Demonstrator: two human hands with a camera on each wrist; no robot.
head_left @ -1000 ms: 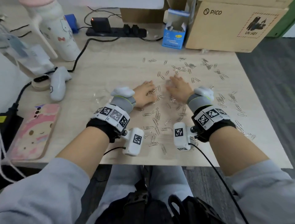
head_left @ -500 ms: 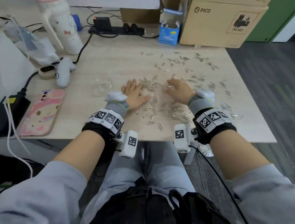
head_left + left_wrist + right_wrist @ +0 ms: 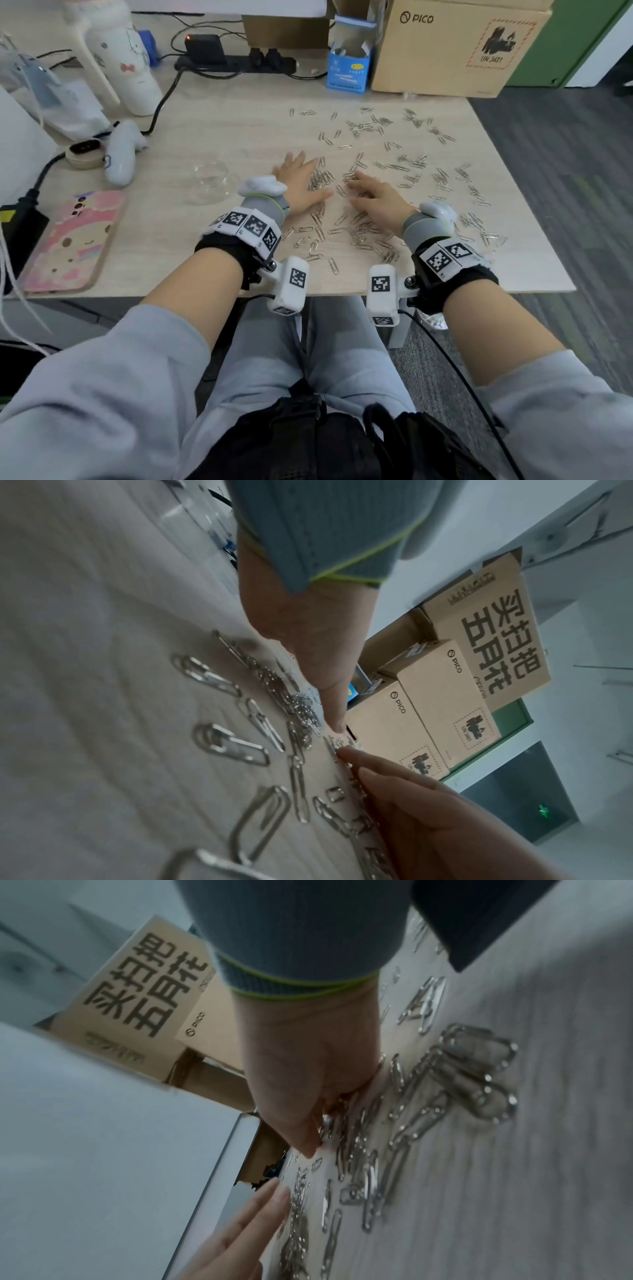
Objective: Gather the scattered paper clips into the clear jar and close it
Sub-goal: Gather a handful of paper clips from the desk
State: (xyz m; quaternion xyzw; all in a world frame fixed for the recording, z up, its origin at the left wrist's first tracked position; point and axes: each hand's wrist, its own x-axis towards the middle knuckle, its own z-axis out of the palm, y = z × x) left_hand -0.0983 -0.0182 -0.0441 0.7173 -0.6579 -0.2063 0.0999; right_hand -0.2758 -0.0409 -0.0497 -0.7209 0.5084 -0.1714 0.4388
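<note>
Many silver paper clips [image 3: 407,168] lie scattered over the right half of the wooden table [image 3: 222,113], with a denser pile [image 3: 322,178] between my hands. My left hand [image 3: 301,185] lies flat on the table, fingers straight, its inner edge against that pile [image 3: 298,707]. My right hand [image 3: 373,195] rests palm down on clips, fingers spread and pointing left toward the pile. In the right wrist view the right hand [image 3: 301,1074] presses on clips [image 3: 462,1074]. The clear jar [image 3: 209,181] sits open just left of my left wrist. I see no lid.
A pink-cased phone [image 3: 68,240] lies at the front left, with a white controller [image 3: 123,154] and a white bottle [image 3: 126,61] behind it. A power strip [image 3: 236,63], a blue box [image 3: 349,65] and a PICO carton [image 3: 455,48] line the back. The table's front edge [image 3: 325,294] runs under my wrists.
My left hand has gone from curled over clips to flat with straight fingers. Both hands have drawn clips into a tighter pile between them. The head view has tilted down.
</note>
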